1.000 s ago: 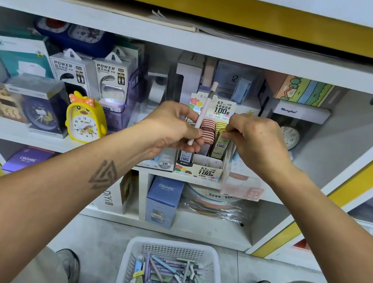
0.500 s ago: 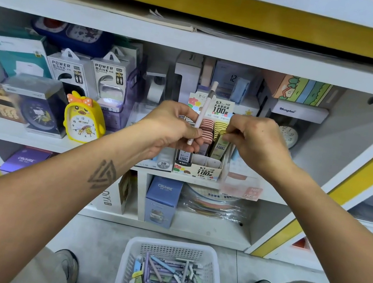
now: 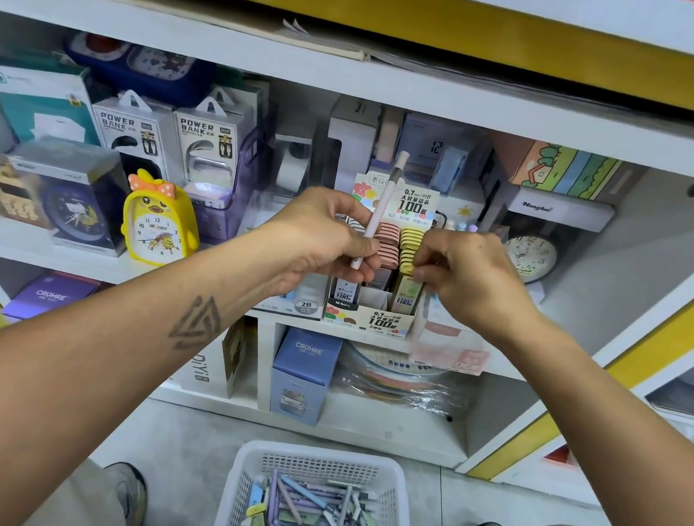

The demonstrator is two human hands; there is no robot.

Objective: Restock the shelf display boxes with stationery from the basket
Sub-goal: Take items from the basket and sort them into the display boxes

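A cardboard display box [image 3: 372,318] of pencil-lead cases stands on the middle shelf, with pink and yellow cases in rows. My left hand [image 3: 321,242] is closed around a white pen [image 3: 380,208] that stands nearly upright in front of the box. My right hand [image 3: 468,275] pinches the top of a yellow lead case [image 3: 405,294] in the box's right row. On the floor below sits a white plastic basket [image 3: 319,464] with several pens and lead cases piled inside.
A yellow duck alarm clock [image 3: 157,224], power bank boxes [image 3: 140,133] and other boxed clocks fill the shelf's left side. A round clock [image 3: 529,255] stands to the right. Blue boxes [image 3: 302,375] and wrapped goods are on the lower shelf. My knees flank the basket.
Both hands have stayed at the display box; the right hand's fingers have shifted slightly on the yellow cases. The pen keeps its position.
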